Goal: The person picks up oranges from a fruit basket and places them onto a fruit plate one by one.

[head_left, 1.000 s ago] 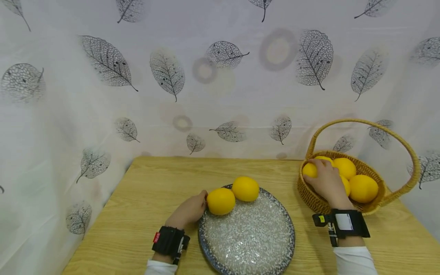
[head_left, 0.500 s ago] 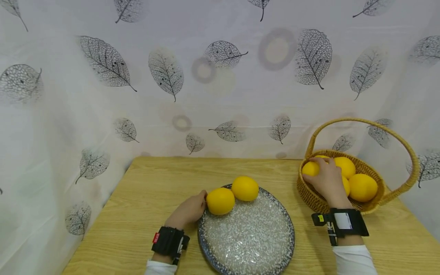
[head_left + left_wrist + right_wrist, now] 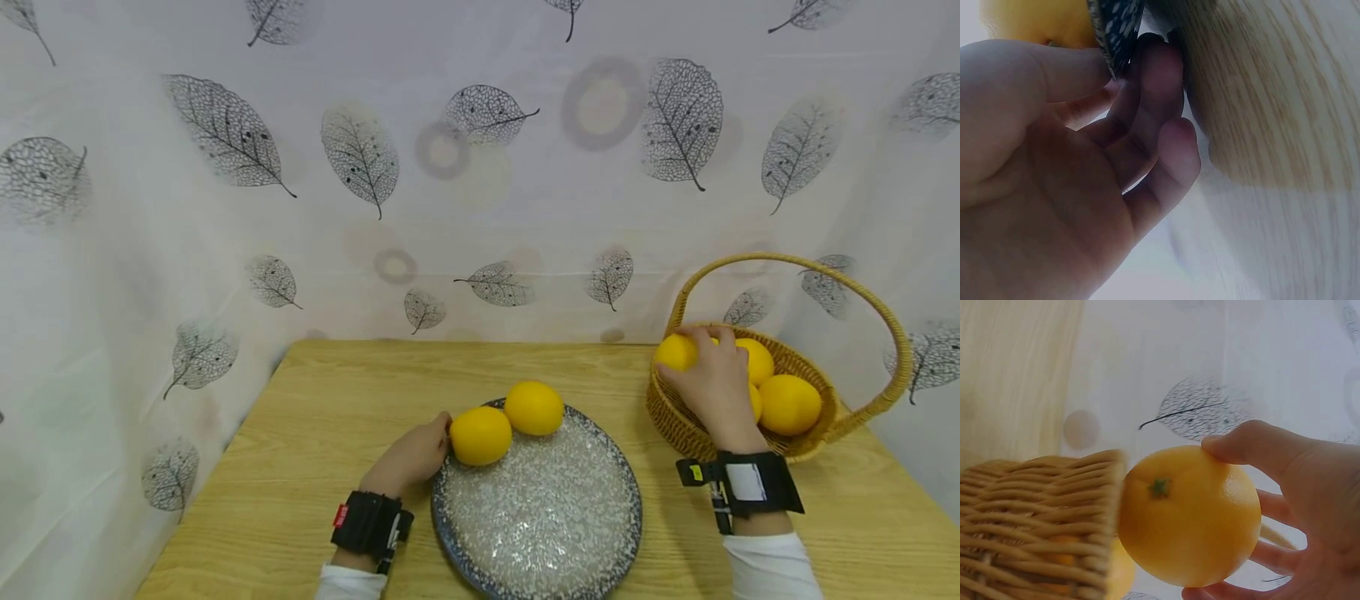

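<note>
My right hand grips a yellow-orange orange at the left side of the wicker basket. In the right wrist view the thumb lies on one side of the fruit, the fingers on the other, and its green stem end shows beside the basket's rim. My left hand pinches the left rim of a round speckled grey plate. In the left wrist view the thumb is above the dark plate edge and curled fingers are beneath it. Two oranges sit at the plate's far left rim.
Several more oranges lie in the basket, partly hidden by my right hand. A tall arched handle rises over it. The wooden table ends at a leaf-printed curtain behind.
My right hand has closed around the orange in the basket and raised it slightly. The left hand, the plate and its two oranges stay in place.
</note>
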Tool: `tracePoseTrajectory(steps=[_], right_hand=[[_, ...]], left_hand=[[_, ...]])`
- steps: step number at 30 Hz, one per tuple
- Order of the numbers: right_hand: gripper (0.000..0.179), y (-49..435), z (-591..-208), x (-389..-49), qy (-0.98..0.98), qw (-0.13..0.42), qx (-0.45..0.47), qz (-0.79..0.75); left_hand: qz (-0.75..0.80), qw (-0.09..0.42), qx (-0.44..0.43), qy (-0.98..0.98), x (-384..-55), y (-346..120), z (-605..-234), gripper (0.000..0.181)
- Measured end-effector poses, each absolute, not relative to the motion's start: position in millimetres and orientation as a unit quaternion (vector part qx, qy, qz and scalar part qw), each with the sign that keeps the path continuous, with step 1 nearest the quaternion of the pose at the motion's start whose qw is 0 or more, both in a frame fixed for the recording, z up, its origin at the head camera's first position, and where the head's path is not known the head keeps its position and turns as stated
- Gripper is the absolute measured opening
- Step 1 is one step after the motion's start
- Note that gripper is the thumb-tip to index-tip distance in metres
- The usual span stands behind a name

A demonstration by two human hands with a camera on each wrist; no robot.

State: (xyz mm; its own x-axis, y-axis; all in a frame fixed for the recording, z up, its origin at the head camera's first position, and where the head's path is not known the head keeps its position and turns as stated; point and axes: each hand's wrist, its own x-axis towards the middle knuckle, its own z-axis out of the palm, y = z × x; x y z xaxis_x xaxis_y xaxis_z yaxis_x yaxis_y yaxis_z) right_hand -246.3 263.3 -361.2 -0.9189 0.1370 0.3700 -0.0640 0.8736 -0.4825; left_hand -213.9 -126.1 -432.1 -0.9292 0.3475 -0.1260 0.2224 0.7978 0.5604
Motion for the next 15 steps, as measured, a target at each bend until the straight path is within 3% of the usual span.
tracePoseTrajectory(steps=[15], right_hand=[[0.056, 212, -318, -215, -0.927, 0.221, 0.091, 0.288]], left_hand=[[0.287, 0.119, 0.152, 0.938, -215, -127, -433, 0.019]])
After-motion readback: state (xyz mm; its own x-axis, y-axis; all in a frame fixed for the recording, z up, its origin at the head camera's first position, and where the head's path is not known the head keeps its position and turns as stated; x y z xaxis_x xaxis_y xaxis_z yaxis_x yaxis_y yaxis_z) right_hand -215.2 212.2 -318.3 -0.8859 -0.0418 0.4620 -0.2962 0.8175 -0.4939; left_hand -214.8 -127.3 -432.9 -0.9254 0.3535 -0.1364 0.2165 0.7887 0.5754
